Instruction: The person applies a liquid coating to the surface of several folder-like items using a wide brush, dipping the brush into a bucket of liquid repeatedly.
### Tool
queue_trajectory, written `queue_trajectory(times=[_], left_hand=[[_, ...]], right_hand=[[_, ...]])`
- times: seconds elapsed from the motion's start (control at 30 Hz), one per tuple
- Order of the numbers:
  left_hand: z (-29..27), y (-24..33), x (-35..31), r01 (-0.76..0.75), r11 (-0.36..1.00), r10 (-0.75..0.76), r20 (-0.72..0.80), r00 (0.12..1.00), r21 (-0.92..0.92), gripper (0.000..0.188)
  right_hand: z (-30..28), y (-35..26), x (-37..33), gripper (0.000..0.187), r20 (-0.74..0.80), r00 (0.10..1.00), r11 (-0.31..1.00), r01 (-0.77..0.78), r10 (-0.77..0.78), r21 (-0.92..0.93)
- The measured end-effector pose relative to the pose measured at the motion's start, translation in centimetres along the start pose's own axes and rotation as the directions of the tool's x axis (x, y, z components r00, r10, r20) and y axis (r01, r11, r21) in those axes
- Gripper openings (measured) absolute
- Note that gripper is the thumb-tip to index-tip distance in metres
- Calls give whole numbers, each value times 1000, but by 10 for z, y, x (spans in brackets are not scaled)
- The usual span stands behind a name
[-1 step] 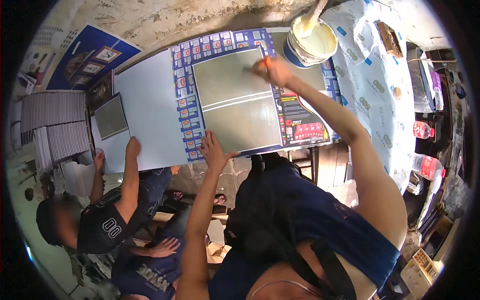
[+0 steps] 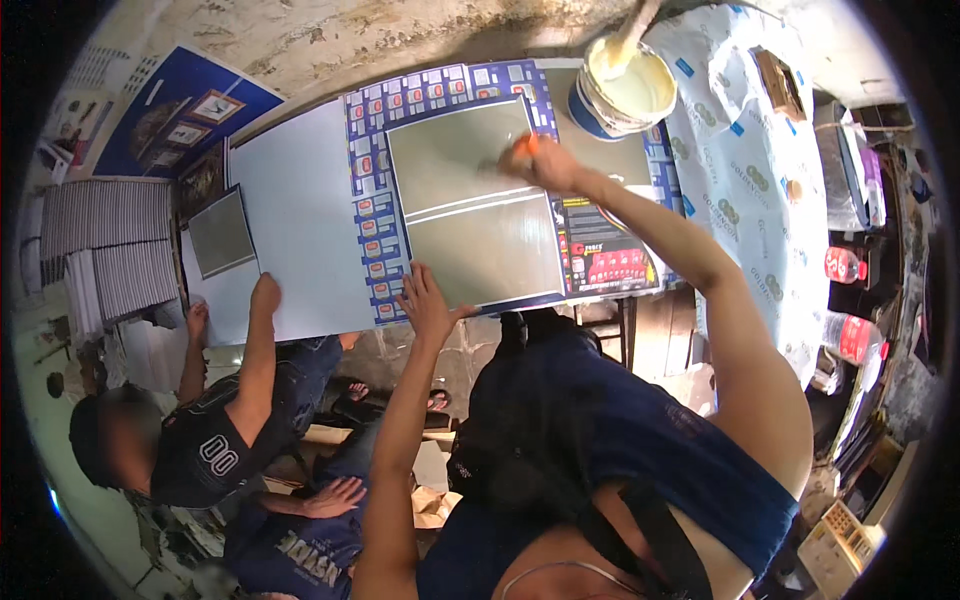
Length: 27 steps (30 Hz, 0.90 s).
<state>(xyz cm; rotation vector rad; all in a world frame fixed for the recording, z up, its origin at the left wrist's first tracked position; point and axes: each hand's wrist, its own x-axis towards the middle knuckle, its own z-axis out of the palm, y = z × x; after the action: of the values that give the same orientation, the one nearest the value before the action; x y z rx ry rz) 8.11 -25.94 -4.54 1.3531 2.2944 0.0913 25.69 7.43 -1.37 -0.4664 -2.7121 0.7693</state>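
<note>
Printed poster sheet (image 2: 620, 265) flat on the work surface: blue border of small red-and-white squares, dark panel with red shapes at its right end, just beyond the right wrist. Blue poster with framed pictures (image 2: 165, 115) far off to the upper left. White wrapping with scattered blue marks (image 2: 745, 170) draped well right of the fingers. Red-labelled bottles (image 2: 848, 265) farther right still.

Grey-green board (image 2: 470, 205) atop the printed sheet, crossed by a pale stripe. Left hand (image 2: 428, 300) flat on its near edge, fingers spread, tips on the board. Right hand (image 2: 545, 165) on the board's upper right part, fingers curled tight around an orange-handled brush (image 2: 528, 145); bristles hidden, contact with the board not discernible. Bucket of cream paste (image 2: 628, 85), stick standing in it, just past the right fingers.

Plain pale-blue sheet (image 2: 295, 230) left of the spread fingers, a co-worker's hand (image 2: 265, 295) pressing its near edge. Smaller grey board (image 2: 220, 232) beyond that hand. Stacks of striped grey sheets (image 2: 105, 245) at far left.
</note>
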Motion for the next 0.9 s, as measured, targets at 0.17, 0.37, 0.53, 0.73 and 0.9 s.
queue_trajectory(times=[0.17,0.37,0.53,0.73,0.9], left_hand=[[-4,3,0,17,999,-17,2,1000,28,132],[5,-6,0,74,997,-74,-5,997,-6,136],[0,-2,-1,86,994,-88,-39,995,-63,138],[-8,3,-12,142,986,-144,-17,989,-87,138],[-5,0,-11,184,980,-188,-58,980,-70,138]], right_hand=[[-24,41,45,31,39,894,835,-400,446,-377],[-55,78,120,21,-47,969,887,-243,244,-392],[25,27,125,49,487,871,998,65,-61,7],[14,-3,252,31,236,970,939,134,-59,-316],[19,-135,228,40,865,500,976,201,-31,-81]])
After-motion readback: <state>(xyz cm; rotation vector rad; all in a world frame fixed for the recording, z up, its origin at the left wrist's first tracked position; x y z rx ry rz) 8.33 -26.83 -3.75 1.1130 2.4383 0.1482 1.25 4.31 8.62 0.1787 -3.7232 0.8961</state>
